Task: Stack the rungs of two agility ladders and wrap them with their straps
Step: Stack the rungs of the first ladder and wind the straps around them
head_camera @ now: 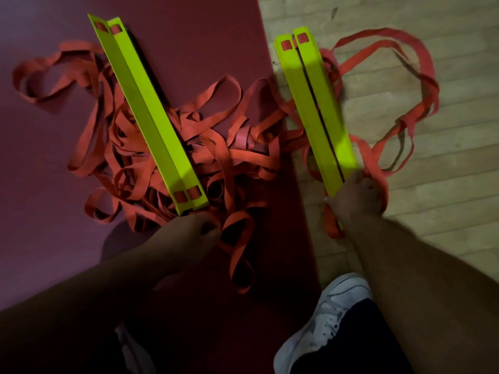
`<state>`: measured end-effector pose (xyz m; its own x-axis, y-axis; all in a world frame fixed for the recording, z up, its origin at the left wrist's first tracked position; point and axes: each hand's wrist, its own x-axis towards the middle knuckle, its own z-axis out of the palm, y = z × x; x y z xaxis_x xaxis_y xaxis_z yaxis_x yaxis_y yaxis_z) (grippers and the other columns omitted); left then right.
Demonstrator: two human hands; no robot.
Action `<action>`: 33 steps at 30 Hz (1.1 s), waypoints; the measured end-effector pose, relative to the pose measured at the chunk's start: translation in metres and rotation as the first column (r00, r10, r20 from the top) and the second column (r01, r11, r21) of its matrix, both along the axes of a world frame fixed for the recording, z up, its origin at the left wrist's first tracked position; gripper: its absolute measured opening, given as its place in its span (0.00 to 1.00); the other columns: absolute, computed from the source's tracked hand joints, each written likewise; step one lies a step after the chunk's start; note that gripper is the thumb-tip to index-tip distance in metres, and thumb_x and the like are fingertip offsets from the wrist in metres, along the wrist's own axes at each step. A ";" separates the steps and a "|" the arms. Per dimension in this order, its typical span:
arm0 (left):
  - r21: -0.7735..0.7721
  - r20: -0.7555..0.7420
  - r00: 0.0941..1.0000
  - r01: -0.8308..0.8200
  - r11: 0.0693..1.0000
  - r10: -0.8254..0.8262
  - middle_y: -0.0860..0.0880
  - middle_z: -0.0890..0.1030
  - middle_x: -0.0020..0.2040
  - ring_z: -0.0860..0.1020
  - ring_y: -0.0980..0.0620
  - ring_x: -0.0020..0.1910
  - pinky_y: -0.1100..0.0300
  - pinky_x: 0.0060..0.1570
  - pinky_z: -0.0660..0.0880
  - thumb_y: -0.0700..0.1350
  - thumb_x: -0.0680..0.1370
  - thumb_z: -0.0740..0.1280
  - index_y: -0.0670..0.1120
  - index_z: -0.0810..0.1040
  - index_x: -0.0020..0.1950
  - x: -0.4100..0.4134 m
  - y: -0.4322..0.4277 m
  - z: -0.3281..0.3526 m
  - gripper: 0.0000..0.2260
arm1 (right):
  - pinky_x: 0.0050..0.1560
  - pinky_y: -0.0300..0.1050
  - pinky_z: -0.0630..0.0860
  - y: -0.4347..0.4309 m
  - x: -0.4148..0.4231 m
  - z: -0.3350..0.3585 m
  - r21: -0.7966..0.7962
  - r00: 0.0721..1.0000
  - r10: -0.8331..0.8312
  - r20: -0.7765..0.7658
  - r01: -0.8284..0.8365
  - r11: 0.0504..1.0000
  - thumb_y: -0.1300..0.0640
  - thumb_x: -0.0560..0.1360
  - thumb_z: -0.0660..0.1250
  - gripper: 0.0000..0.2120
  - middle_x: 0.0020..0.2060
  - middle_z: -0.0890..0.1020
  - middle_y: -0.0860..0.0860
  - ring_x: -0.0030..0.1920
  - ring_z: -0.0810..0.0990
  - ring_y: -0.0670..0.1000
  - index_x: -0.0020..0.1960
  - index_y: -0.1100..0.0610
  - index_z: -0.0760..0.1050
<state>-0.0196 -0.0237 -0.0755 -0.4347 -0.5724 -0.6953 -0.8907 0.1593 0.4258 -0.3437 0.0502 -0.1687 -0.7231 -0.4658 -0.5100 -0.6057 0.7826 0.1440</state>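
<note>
Lying slantwise on the dark red mat, the left rung stack is neon yellow-green, long and flat, with red webbing showing through square slots at both ends. The right rung stack, the same colour, sits at the mat's edge over the wooden floor. There are two stacks, each showing two rungs side by side on top. Red straps lie heaped under the left one and loop loosely beside the right. The right hand clasps the right rung stack's near end together with some strap. The left hand is curled at the other stack's near end; I cannot tell whether it holds anything. One white shoe shows.
</note>
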 end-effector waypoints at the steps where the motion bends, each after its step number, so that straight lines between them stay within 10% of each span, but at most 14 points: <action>1: 0.004 -0.005 1.000 -0.004 1.000 0.004 0.56 0.78 0.38 0.78 0.55 0.41 0.61 0.40 0.67 0.51 0.79 0.66 0.58 0.72 0.37 0.000 0.000 -0.002 0.10 | 0.64 0.61 0.70 0.000 -0.001 -0.002 0.003 1.000 -0.012 -0.012 0.012 1.000 0.41 0.69 0.78 0.51 0.71 0.66 0.67 0.70 0.69 0.67 0.78 0.62 0.53; 11: 0.037 -0.015 1.000 -0.003 0.999 0.004 0.52 0.83 0.44 0.81 0.53 0.46 0.59 0.45 0.75 0.50 0.79 0.66 0.55 0.78 0.45 -0.008 -0.003 0.002 0.03 | 0.61 0.58 0.75 0.002 0.037 -0.006 -0.168 0.950 -0.290 0.120 0.307 0.937 0.54 0.71 0.70 0.27 0.64 0.75 0.66 0.64 0.75 0.69 0.65 0.63 0.66; 17: 0.023 -0.056 0.998 -0.026 0.999 0.027 0.54 0.83 0.45 0.81 0.54 0.46 0.56 0.48 0.77 0.51 0.79 0.66 0.54 0.80 0.50 -0.004 0.000 0.008 0.05 | 0.62 0.54 0.73 0.000 0.048 -0.007 -0.159 0.932 -0.286 0.221 0.324 0.932 0.45 0.73 0.75 0.38 0.66 0.75 0.67 0.67 0.75 0.65 0.69 0.69 0.64; 28: -0.021 -0.017 0.999 -0.032 0.999 0.031 0.56 0.78 0.35 0.76 0.60 0.36 0.63 0.34 0.68 0.51 0.79 0.65 0.57 0.73 0.38 0.012 -0.006 0.030 0.09 | 0.52 0.53 0.77 -0.009 0.077 0.043 -0.341 0.908 -0.289 0.302 0.386 0.857 0.52 0.68 0.77 0.27 0.57 0.81 0.65 0.57 0.81 0.65 0.60 0.65 0.74; 33: -0.060 -0.107 0.990 -0.094 0.994 0.087 0.55 0.81 0.41 0.80 0.53 0.43 0.60 0.43 0.74 0.51 0.80 0.64 0.54 0.75 0.47 0.011 -0.027 0.097 0.04 | 0.43 0.46 0.75 -0.021 0.089 0.119 -0.311 0.923 -0.129 0.363 0.250 0.917 0.48 0.68 0.76 0.23 0.52 0.84 0.60 0.53 0.83 0.61 0.56 0.61 0.80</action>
<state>-0.0085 -0.0509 0.0217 -0.4471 -0.6548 -0.6094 -0.8541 0.1102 0.5083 -0.2550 0.0295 -0.0499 -0.6347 -0.5266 -0.5656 -0.4053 0.8500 -0.3366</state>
